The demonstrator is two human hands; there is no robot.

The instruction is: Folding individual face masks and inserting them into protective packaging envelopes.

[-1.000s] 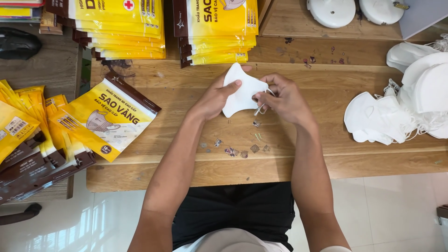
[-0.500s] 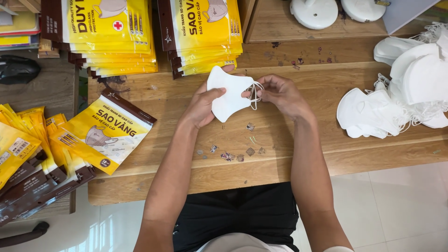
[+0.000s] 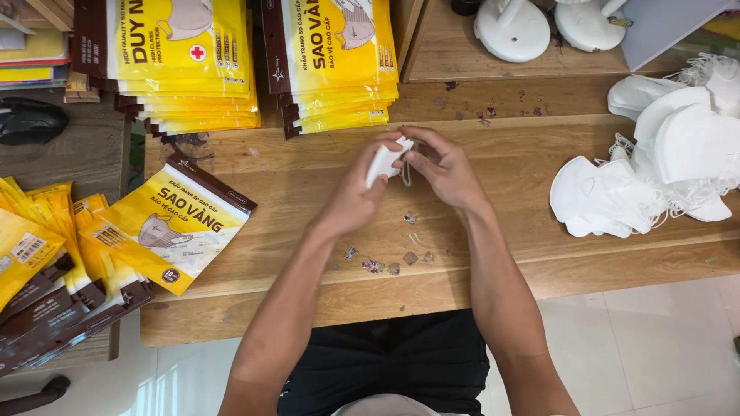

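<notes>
A white face mask [image 3: 383, 161] is folded narrow and held edge-on above the wooden table [image 3: 308, 285]. My left hand [image 3: 356, 192] grips its body from the left. My right hand [image 3: 443, 168] pinches its right end, where the ear loops hang down. Both hands meet over the middle of the table, just in front of a stack of yellow mask packets [image 3: 339, 62]. A single yellow and brown packet [image 3: 173, 227] lies flat to the left of my left arm.
A pile of loose white masks [image 3: 655, 162] fills the table's right side. A second packet stack [image 3: 181, 65] stands at the back left, and more packets [image 3: 46, 262] fan out at the far left. Small scraps [image 3: 385, 266] litter the wood. White round objects [image 3: 512, 27] sit behind.
The mask was spread open and flat between my hands; now it is folded narrow. My hands have drawn closer together and stay over the table's middle.
</notes>
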